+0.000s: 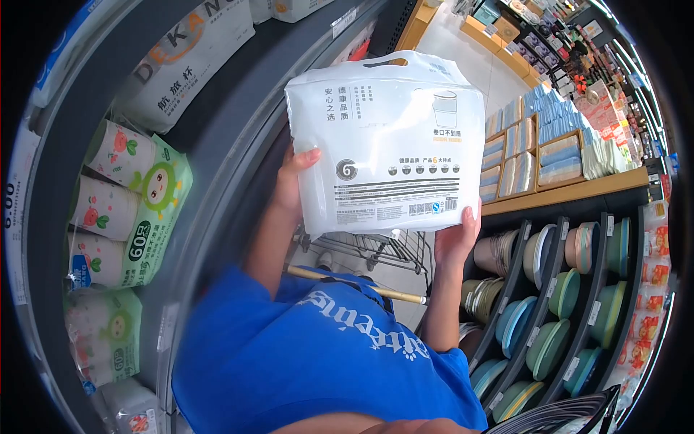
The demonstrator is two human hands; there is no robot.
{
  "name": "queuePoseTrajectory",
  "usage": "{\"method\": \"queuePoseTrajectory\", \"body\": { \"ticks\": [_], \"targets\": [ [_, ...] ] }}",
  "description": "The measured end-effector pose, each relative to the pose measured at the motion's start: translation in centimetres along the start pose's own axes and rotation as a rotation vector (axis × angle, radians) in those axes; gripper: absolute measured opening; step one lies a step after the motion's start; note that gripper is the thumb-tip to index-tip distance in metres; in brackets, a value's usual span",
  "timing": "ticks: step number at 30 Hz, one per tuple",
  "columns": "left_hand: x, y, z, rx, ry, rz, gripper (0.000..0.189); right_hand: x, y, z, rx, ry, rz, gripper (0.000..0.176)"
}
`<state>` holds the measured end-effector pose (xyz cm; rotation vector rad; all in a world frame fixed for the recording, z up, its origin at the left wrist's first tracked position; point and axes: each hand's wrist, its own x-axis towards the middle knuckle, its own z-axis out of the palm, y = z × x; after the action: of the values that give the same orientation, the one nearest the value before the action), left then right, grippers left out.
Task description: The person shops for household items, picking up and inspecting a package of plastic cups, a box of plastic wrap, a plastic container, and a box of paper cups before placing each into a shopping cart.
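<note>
Both hands hold up a large white plastic package with printed text, a cup drawing and a cut-out handle at its top. At its left side is my left hand, its thumb on the front and the other fingers hidden behind. My right hand grips the lower right corner, thumb in front, fingers mostly out of sight behind. The printed face of the package is turned toward me.
Shelves on the left carry packs of paper cups and a white DEKANG bag. Beyond my body is a wire shopping cart. On the right, racks hold stacked bowls, with folded towels above them.
</note>
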<state>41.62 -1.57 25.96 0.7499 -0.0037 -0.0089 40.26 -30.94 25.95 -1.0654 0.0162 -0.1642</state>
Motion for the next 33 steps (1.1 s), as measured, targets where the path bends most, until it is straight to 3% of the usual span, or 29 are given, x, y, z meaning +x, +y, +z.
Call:
{"method": "queuePoseTrajectory", "body": {
  "ticks": [33],
  "targets": [
    [1.7, 0.4, -1.2, 0.050, -0.004, -0.052, 0.066, 1.1, 0.6, 0.2, -0.017, -0.002, 0.027, 0.070]
  ]
}}
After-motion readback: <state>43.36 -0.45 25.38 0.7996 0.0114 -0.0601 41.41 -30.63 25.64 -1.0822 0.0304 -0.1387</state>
